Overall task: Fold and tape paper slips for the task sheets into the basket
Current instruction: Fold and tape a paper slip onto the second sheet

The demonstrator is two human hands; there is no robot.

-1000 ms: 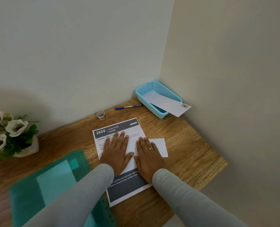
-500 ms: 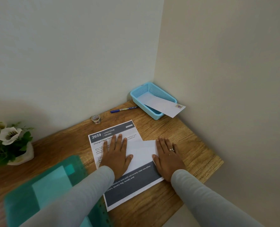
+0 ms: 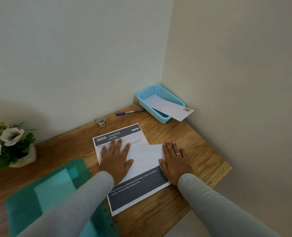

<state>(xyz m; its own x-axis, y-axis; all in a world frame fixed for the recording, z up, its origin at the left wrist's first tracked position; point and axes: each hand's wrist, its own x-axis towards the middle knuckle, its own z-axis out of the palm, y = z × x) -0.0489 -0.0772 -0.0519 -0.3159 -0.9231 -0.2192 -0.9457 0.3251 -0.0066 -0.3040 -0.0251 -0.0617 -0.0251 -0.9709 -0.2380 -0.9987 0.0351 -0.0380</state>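
A printed task sheet (image 3: 135, 189) headed 2659 lies on the wooden desk (image 3: 201, 151). A blank white paper slip (image 3: 145, 158) lies folded across its middle. My left hand (image 3: 115, 158) presses flat on the slip's left part with fingers straight. At the slip's right edge, my right hand (image 3: 174, 159), wearing a ring, lies flat, partly on the desk. A blue mesh basket (image 3: 142, 97) stands in the far corner with a folded, taped slip (image 3: 169, 108) leaning out over its rim. A small tape roll (image 3: 101, 121) sits behind the sheet.
A blue pen (image 3: 129, 112) lies between the tape roll and the basket. A teal folder (image 3: 48, 197) covers the desk's near left, partly under my left sleeve. White flowers in a pot (image 3: 10, 144) stand at the left edge. Walls close the back and right.
My right hand has slid rightward along the slip from beside my left hand to the slip's right edge. The left hand stayed in place.
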